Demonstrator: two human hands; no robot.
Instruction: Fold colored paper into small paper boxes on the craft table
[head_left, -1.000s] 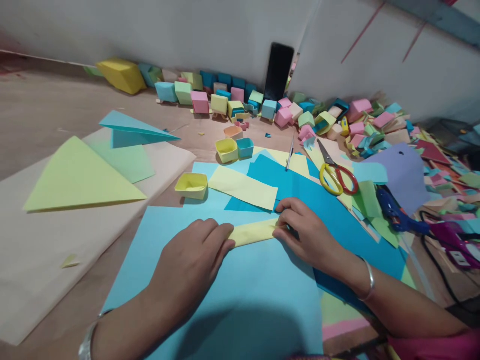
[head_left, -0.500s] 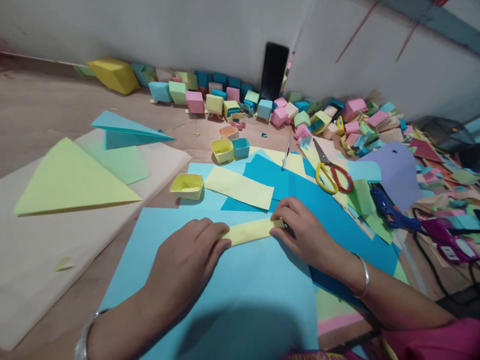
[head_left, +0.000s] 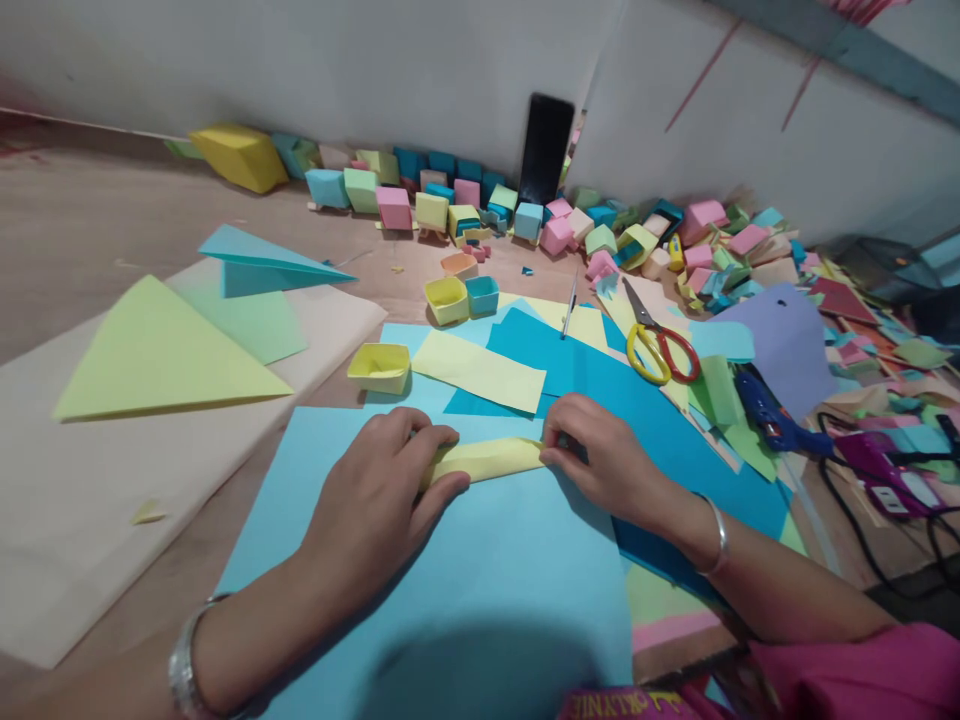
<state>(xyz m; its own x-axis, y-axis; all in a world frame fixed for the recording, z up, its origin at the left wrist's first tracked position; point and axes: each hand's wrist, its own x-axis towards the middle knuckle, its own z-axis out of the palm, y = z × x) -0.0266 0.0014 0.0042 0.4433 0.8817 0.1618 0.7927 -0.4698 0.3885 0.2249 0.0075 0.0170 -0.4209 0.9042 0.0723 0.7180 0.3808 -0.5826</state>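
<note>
Between both hands a folded pale yellow paper strip [head_left: 491, 459] lies over a light blue sheet [head_left: 487, 560]. My left hand [head_left: 382, 490] grips the strip's left end, thumb below and fingers above. The right end is pinched in my right hand [head_left: 592, 450], thumb against fingertips. Just beyond the strip rests a flat pale yellow paper rectangle [head_left: 480, 371]. A small open yellow paper box [head_left: 379, 368] stands to its left. Farther back are another yellow box [head_left: 446, 300], a blue one [head_left: 482, 295] and an orange one [head_left: 459, 265].
Scissors [head_left: 661, 350] and a blue glue gun [head_left: 780, 420] lie at the right, near a purple device [head_left: 889, 475] with black cords. A phone [head_left: 546, 150] leans on the wall behind several paper cubes [head_left: 394, 208]. Folded paper [head_left: 169, 360] lies at left.
My left thumb and fingers have spread farther along the strip, covering more of its left end. The right hand keeps its pinch. The whole view has shifted slightly.
</note>
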